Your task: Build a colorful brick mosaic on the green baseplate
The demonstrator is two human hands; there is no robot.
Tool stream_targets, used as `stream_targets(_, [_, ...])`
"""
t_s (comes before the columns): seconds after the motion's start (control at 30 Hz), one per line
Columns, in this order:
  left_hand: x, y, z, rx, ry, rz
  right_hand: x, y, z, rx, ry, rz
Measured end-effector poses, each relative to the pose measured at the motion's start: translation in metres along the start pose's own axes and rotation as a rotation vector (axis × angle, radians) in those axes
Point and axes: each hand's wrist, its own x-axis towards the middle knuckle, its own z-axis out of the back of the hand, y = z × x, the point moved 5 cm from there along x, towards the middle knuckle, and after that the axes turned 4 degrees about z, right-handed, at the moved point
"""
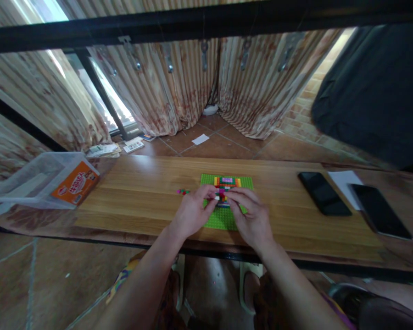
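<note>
A green studded baseplate [223, 223] lies on the wooden board, with rows of colourful toy bricks [227, 181] built up on it. Over its middle, my left hand [192, 210] is closed in a pinch, a small white brick [217, 198] at its fingertips. My right hand [253, 215] comes in from the other side, thumb and fingers pinched together beside red and yellow bricks. What sits between the right fingertips is too small and covered to make out. A few loose pink, green and red bricks [183, 191] lie left of the baseplate.
At the far left stands a clear plastic box [37, 176] with an orange label. Two dark phones [324, 193] and a white paper [346, 183] are on the right. A black metal bar [206, 20] crosses above, before patterned curtains [151, 87].
</note>
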Motion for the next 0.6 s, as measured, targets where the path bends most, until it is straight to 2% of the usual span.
stream_targets(0.1, [0.001, -0.004, -0.003, 0.089, 0.008, -0.052, 0.0, -0.003, 0.0, -0.05, -0.025, -0.025])
stream_targets(0.37, [0.007, -0.017, -0.003, 0.252, -0.024, -0.266, 0.003, -0.026, 0.023, -0.01, -0.205, -0.247])
stream_targets(0.6, [0.009, -0.018, -0.011, 0.355, 0.01, -0.359, 0.001, -0.034, 0.024, 0.015, -0.21, -0.309])
